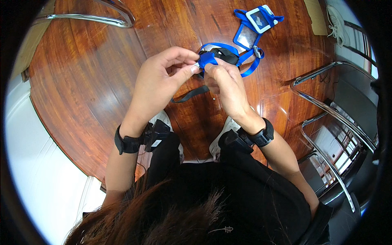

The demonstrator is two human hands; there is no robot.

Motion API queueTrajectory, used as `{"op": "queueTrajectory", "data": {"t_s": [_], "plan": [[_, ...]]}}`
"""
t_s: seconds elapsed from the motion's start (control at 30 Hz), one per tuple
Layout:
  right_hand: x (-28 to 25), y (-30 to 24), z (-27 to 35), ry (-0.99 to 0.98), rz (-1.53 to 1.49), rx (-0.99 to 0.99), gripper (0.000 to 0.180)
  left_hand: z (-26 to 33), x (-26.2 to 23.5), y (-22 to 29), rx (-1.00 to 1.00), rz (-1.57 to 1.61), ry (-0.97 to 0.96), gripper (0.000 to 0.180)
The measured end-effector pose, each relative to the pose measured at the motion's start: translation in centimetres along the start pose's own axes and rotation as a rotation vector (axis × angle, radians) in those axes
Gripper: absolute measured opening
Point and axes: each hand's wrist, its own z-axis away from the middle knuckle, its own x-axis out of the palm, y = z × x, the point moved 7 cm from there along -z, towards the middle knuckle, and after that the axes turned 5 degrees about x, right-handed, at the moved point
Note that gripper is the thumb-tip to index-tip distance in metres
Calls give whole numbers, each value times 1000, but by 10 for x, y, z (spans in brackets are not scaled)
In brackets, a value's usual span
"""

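Below and left of the white-framed rectangular badge holder (258, 21), a folded, glossy blue fabric bundle (207, 60) is pinched by the left hand (160, 77) and right hand (228, 81), fingertips clamped at either end. Probably light, limp, slightly slippery; best held by its edges.

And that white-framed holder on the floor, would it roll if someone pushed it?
Probably not: the white-framed holder looks flat and squarish. It would more likely slide, as the wooden floor looks glossy. The blue strap over the holder might drag.
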Motion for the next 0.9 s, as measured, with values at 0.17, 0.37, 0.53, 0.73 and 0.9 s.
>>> {"op": "queueTrajectory", "data": {"t_s": [0.17,0.37,0.53,0.73,0.9], "plan": [[0,-9,2,95,274,-239,21,2,0,17,134,-263,4,17],[4,-21,11,145,454,-456,17,0,-4,20,151,-291,-5,18],[11,-30,14,180,593,-609,15,3,-4,21,94,-206,-15,19],[11,-40,20,227,798,-688,12,0,-7,28,-12,-54,-82,27],[20,-44,25,225,971,-823,12,2,-1,27,-109,-171,-75,29]]}}
